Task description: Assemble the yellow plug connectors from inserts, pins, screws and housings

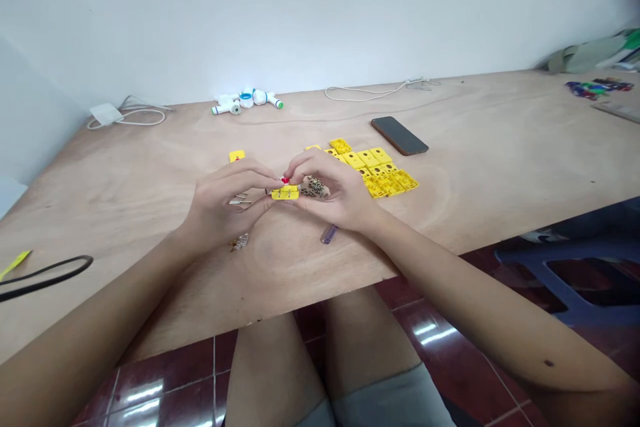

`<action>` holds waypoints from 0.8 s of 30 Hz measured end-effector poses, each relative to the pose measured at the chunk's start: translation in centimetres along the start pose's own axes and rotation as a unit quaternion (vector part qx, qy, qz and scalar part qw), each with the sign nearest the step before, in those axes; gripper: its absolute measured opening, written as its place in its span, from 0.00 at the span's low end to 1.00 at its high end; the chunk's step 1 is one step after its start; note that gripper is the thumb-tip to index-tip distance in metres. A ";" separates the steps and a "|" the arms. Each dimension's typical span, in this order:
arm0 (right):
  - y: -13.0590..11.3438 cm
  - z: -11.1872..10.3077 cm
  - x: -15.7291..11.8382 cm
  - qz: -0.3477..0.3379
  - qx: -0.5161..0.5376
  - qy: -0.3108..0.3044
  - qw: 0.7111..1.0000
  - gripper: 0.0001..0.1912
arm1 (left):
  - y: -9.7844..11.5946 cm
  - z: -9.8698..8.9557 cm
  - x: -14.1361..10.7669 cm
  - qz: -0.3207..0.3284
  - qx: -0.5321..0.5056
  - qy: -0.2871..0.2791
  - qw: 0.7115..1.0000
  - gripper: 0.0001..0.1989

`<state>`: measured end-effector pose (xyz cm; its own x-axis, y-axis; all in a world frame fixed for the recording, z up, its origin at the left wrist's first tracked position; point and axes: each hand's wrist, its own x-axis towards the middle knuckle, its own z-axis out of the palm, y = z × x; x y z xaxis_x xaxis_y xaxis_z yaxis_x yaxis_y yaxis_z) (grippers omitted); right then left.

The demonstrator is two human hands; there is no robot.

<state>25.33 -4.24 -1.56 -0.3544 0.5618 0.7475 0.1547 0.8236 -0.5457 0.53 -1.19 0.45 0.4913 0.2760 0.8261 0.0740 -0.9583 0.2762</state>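
Between both hands, just above the table, is a small yellow plastic housing (285, 194) with metal pieces on its near side and a red part (285, 180) on top. My left hand (220, 195) is closed on its left side, thumb below and fingers above. My right hand (340, 188) grips the right side, its fingertips at the red part. Small metal screws (315, 187) lie in a pile behind my right hand. Past it are several yellow plastic cases (377, 167). A yellow piece with a red mark (237, 156) sits beyond my left hand.
Small clear and brass parts (240, 241) and a purple screwdriver handle (329, 234) lie nearer the table edge. A phone (399, 135) rests right of the cases. White-and-blue plastic fittings (247, 99) and cables (367, 93) are by the wall. A black loop (50, 273) lies at left.
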 end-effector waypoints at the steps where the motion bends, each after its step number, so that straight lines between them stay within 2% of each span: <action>1: 0.0 -0.1 0.0 -0.009 -0.019 -0.002 1.000 0.10 | 0.0 0.0 0.0 0.002 0.002 -0.001 1.000 0.09; 5: 0.1 0.0 -0.2 -0.010 -0.053 -0.009 0.999 0.09 | -0.2 0.0 -0.2 0.003 0.000 -0.008 1.000 0.09; 16: 0.0 -0.2 -0.6 -0.025 -0.047 -0.006 0.999 0.11 | 0.3 -0.1 -0.4 -0.032 0.014 -0.039 0.999 0.08; 24: -0.9 -0.1 -1.1 -0.033 -0.134 -0.087 0.987 0.07 | -0.5 -0.3 -0.9 -0.104 -0.063 -0.120 0.985 0.04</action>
<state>25.68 -5.56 -1.87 -0.5212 0.5039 0.6887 0.3569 0.8618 -0.3605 -0.22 -0.93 -0.23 0.6684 0.4258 0.6098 0.0940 -0.8617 0.4986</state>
